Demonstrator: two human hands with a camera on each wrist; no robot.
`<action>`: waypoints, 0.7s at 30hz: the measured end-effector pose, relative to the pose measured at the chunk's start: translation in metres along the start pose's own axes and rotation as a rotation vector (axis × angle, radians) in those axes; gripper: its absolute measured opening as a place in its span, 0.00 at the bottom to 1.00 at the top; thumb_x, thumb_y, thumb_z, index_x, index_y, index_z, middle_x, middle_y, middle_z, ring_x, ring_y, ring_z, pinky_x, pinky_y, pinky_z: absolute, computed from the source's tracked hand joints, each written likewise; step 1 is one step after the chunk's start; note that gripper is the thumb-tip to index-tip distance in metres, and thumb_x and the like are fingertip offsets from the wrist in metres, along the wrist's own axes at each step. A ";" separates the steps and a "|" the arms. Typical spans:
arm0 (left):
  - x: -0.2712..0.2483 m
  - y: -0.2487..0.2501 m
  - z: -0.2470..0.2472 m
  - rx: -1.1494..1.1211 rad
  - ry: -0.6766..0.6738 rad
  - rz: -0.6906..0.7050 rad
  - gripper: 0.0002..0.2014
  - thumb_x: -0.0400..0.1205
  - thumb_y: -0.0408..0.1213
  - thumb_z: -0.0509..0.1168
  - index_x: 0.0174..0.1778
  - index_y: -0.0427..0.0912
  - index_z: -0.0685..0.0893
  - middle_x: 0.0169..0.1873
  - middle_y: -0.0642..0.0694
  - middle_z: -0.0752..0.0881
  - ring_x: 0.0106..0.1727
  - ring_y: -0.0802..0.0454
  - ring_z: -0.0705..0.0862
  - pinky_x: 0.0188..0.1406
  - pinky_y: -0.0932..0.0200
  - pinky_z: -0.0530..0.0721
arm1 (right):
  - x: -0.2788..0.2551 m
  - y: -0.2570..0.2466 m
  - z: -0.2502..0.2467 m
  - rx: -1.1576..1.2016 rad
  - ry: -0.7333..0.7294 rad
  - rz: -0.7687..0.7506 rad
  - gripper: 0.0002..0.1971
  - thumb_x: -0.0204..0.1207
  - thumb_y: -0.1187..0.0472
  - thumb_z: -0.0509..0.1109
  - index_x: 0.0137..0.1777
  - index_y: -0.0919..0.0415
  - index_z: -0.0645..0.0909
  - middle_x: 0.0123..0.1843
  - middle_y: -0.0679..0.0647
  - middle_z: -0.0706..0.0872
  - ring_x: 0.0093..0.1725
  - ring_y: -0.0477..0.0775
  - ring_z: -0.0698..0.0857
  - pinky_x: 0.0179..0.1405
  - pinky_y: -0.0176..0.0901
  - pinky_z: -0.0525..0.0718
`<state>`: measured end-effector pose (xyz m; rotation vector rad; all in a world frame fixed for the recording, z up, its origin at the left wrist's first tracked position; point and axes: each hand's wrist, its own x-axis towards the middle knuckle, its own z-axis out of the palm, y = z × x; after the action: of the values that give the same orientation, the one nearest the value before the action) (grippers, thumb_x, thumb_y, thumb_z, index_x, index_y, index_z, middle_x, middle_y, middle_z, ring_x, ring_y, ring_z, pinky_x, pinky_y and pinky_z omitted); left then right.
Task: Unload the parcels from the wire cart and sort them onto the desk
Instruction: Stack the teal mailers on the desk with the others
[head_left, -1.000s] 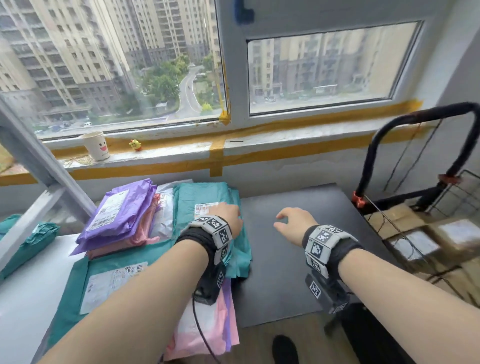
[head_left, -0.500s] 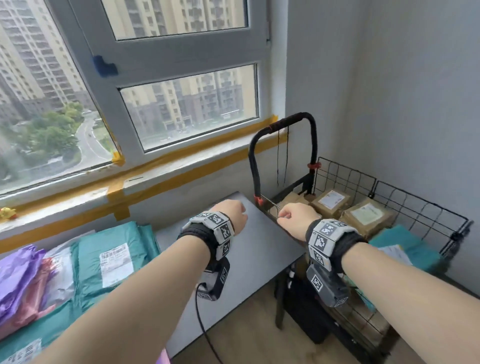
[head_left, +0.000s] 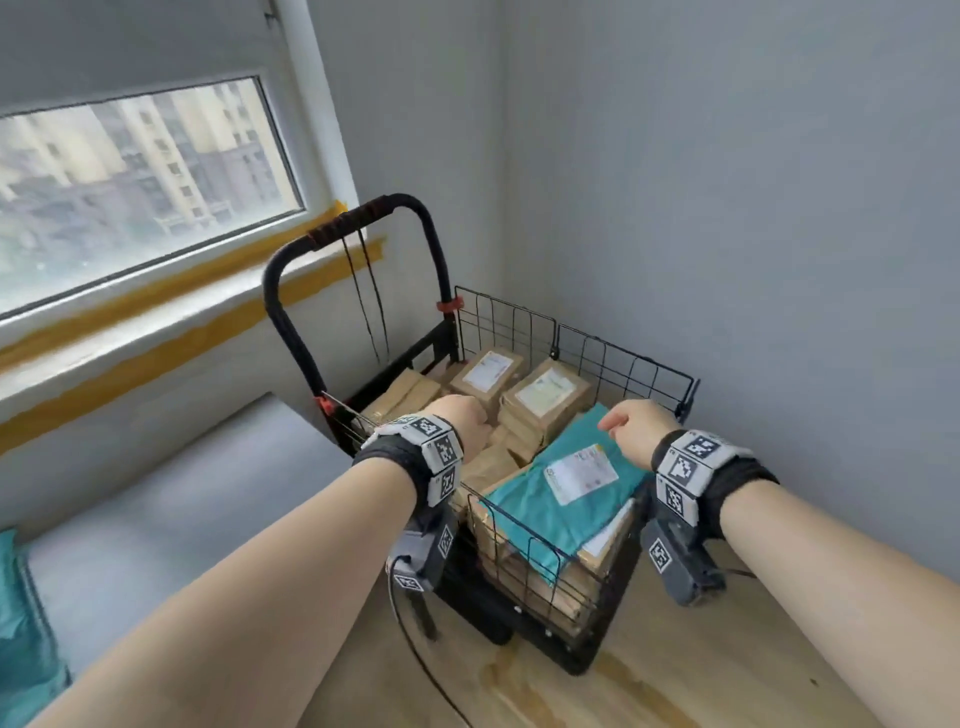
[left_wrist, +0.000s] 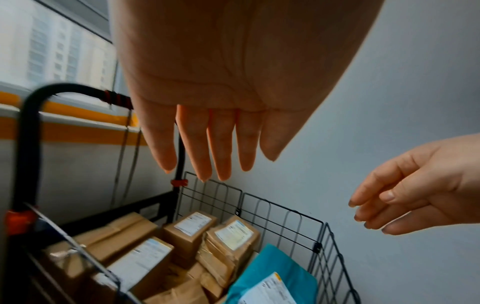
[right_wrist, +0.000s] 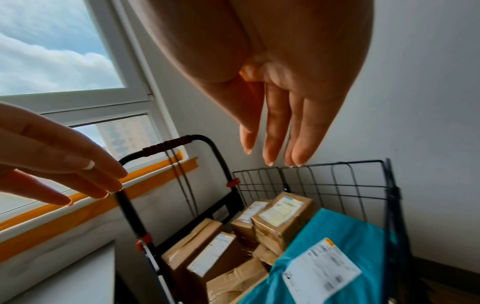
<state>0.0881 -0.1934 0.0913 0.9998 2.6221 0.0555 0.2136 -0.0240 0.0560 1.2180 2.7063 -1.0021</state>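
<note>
A black wire cart (head_left: 623, 364) stands in the room's corner, filled with several brown cardboard boxes (head_left: 545, 395) and a teal mailer bag (head_left: 566, 493) with a white label lying on top at the near right. My left hand (head_left: 462, 415) hovers over the cart's left side above the boxes, fingers straight and empty (left_wrist: 207, 144). Above the far edge of the teal bag hangs my right hand (head_left: 631, 423), fingers extended and holding nothing (right_wrist: 275, 127). Neither hand touches a parcel.
The grey desk (head_left: 156, 519) lies at lower left, against the cart, with a teal bag (head_left: 21, 623) at its left edge. The cart's black handle (head_left: 353, 228) rises near the window sill. Grey walls close in behind and right; wooden floor (head_left: 675, 675) below.
My view has swung right from the sorted bags on the desk to the cart. Both hands left the desk and now hang over the cart's parcels.
</note>
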 end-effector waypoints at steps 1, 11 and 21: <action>0.010 0.010 0.004 0.003 -0.014 0.008 0.18 0.86 0.41 0.55 0.68 0.40 0.80 0.63 0.41 0.82 0.64 0.43 0.81 0.62 0.53 0.79 | 0.006 0.010 -0.003 0.002 0.001 0.030 0.15 0.79 0.72 0.60 0.54 0.59 0.86 0.63 0.55 0.85 0.63 0.59 0.82 0.63 0.42 0.78; 0.123 0.046 0.024 -0.018 -0.180 0.113 0.17 0.86 0.38 0.54 0.66 0.37 0.80 0.64 0.40 0.82 0.65 0.43 0.80 0.63 0.54 0.77 | 0.078 0.049 0.020 0.104 -0.066 0.263 0.15 0.81 0.69 0.58 0.61 0.61 0.83 0.68 0.57 0.81 0.67 0.60 0.79 0.65 0.43 0.75; 0.260 0.050 0.086 0.130 -0.503 0.288 0.18 0.86 0.38 0.52 0.64 0.34 0.81 0.61 0.37 0.84 0.61 0.42 0.84 0.57 0.54 0.82 | 0.170 0.074 0.088 0.143 -0.168 0.645 0.12 0.82 0.60 0.59 0.41 0.66 0.78 0.43 0.60 0.82 0.48 0.60 0.81 0.37 0.40 0.77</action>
<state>-0.0336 0.0068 -0.0583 1.2409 2.0363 -0.2670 0.1237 0.0772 -0.0978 1.7640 1.9210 -1.1284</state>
